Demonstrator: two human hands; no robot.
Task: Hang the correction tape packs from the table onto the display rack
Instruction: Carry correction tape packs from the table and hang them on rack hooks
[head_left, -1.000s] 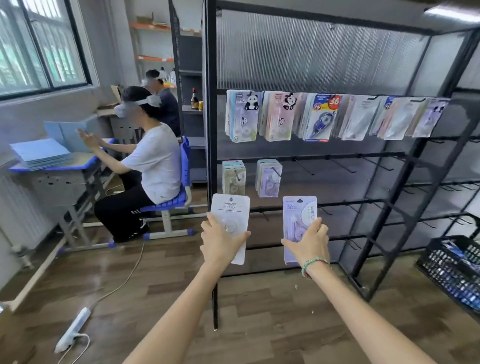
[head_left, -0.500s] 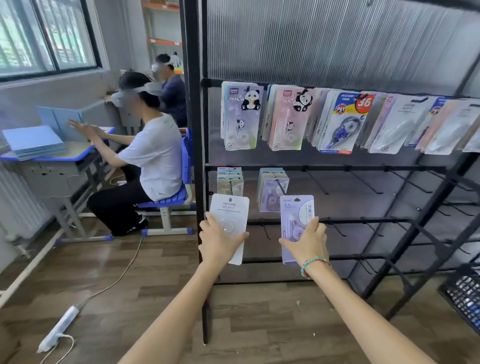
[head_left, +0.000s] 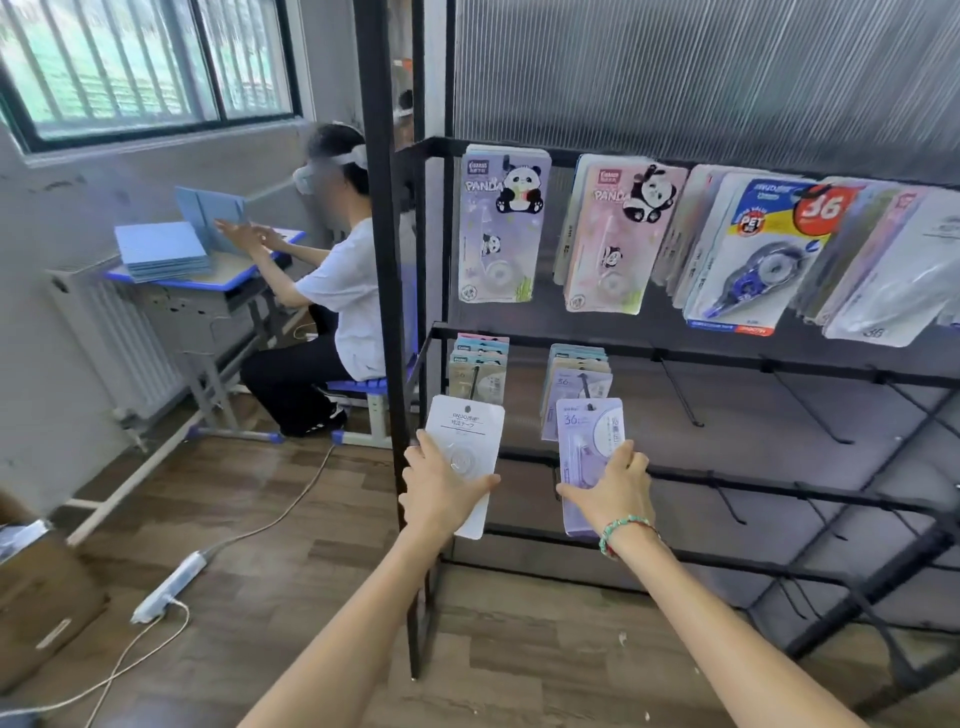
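Before the wire rack (head_left: 675, 358), each grip holds a flat card pack — left hand (head_left: 441, 488) white (head_left: 465, 441), right hand (head_left: 613, 493) lilac (head_left: 589, 441).

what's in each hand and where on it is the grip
Left hand holds a white pack by its lower half; right hand holds a purple pack by its lower half.

Both forearms are bare from the bottom edge of the frame up to the wrists, with no sleeve showing on either one. The left hand (head_left: 441, 488) wears nothing: no ring, watch or band is visible on its fingers or wrist. Just below the right hand (head_left: 613, 491), the wrist carries a beaded bracelet (head_left: 626, 530) of small green beads, doubled by a thin red strand running alongside them. The fingers of that hand show no rings. Fingernails are too small to make out.
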